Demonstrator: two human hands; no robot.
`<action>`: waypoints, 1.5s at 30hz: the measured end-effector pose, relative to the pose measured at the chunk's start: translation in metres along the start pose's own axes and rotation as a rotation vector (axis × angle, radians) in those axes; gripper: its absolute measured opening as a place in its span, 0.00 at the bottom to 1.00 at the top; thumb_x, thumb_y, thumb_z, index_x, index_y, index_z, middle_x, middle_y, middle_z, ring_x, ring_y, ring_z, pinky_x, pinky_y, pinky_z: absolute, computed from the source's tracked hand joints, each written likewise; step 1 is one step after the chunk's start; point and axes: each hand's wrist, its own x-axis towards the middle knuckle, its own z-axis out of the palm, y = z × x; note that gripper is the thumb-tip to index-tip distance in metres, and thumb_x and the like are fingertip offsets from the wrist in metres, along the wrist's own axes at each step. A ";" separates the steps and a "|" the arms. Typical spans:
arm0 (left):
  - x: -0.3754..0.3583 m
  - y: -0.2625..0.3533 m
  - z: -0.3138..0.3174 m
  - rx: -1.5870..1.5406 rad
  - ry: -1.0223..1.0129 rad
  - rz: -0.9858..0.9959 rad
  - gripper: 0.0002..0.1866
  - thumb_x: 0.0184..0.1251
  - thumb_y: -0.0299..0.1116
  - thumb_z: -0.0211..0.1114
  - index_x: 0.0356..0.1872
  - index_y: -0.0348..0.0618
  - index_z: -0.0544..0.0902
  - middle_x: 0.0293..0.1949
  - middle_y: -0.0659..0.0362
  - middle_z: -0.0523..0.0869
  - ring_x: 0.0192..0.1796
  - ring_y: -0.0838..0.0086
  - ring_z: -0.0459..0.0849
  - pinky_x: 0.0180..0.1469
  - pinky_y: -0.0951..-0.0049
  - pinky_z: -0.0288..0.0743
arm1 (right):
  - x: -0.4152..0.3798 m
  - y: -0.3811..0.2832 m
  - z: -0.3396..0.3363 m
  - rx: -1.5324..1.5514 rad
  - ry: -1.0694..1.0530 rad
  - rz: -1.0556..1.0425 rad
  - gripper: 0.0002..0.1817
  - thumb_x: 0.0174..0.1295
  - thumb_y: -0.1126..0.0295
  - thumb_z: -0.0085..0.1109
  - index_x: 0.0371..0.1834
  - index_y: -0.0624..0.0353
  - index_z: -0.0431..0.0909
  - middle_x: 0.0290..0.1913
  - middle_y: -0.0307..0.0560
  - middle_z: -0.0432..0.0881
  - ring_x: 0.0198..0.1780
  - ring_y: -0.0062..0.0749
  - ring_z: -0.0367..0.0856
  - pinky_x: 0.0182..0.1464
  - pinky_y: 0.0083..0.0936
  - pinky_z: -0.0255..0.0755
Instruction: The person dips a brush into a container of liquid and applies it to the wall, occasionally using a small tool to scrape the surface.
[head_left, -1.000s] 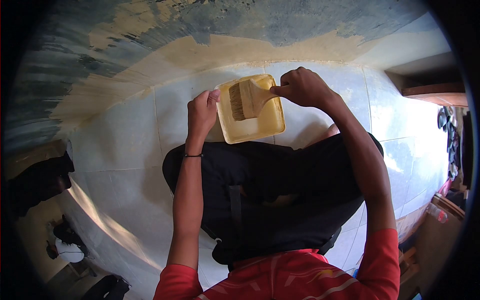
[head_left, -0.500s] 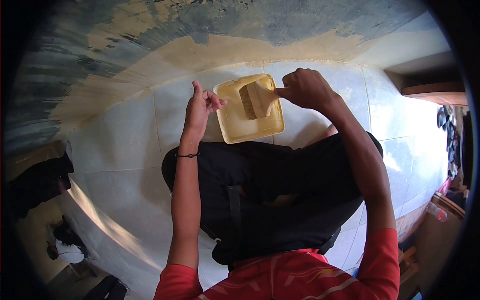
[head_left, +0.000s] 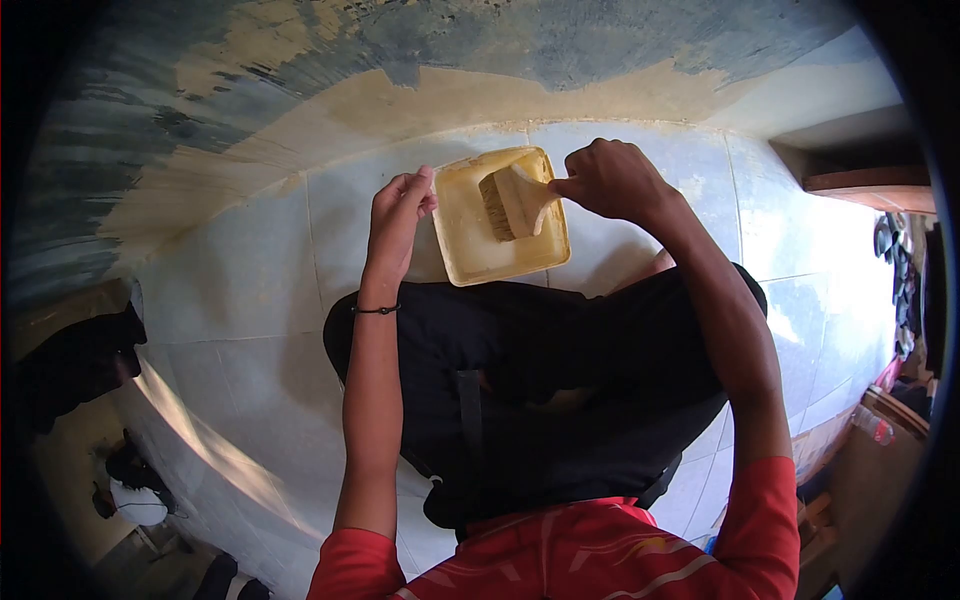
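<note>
In my right hand is the handle of a wide paintbrush, its bristles pointing left over the inside of a square yellowish tub. Pale liquid covers the bottom of the tub. At the tub's upper left corner, my left hand has its thumb and fingers closed on the rim. The tub stands on the tiled floor in front of my crossed legs.
Ahead rises a wall with patchy dark grey over beige. Grey floor tiles surround me. A wooden shelf edge juts in at right, with a plastic bottle lower down. Dark cloth lies at far left.
My left hand has gone from spread fingers beside the tub to closed at its rim. The tub has shifted very slightly. My right hand and the paintbrush have barely moved.
</note>
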 end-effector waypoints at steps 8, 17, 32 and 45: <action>-0.003 0.009 0.006 0.040 0.094 0.052 0.15 0.71 0.42 0.59 0.31 0.39 0.79 0.24 0.63 0.77 0.28 0.79 0.76 0.39 0.77 0.72 | 0.000 0.000 0.001 0.001 -0.002 0.012 0.23 0.61 0.51 0.58 0.23 0.62 0.82 0.20 0.54 0.80 0.25 0.47 0.80 0.32 0.39 0.75; -0.001 0.000 0.005 0.820 0.276 0.227 0.14 0.62 0.40 0.63 0.42 0.40 0.82 0.38 0.55 0.87 0.32 0.71 0.83 0.40 0.71 0.77 | -0.001 0.000 0.004 -0.026 -0.015 0.048 0.20 0.57 0.53 0.60 0.25 0.61 0.83 0.24 0.54 0.83 0.29 0.49 0.84 0.37 0.41 0.77; 0.001 -0.004 -0.005 0.898 0.262 0.150 0.17 0.62 0.44 0.62 0.43 0.41 0.83 0.42 0.54 0.87 0.46 0.60 0.85 0.49 0.65 0.76 | 0.004 -0.017 0.049 0.100 -0.102 0.018 0.25 0.62 0.49 0.55 0.26 0.64 0.82 0.24 0.57 0.82 0.29 0.49 0.84 0.34 0.41 0.78; 0.001 -0.001 -0.007 0.862 0.257 0.148 0.16 0.62 0.43 0.61 0.43 0.41 0.83 0.42 0.53 0.87 0.46 0.59 0.86 0.48 0.65 0.77 | 0.015 -0.004 0.031 0.273 -0.178 0.001 0.25 0.59 0.48 0.58 0.24 0.64 0.83 0.22 0.57 0.82 0.27 0.48 0.83 0.35 0.41 0.76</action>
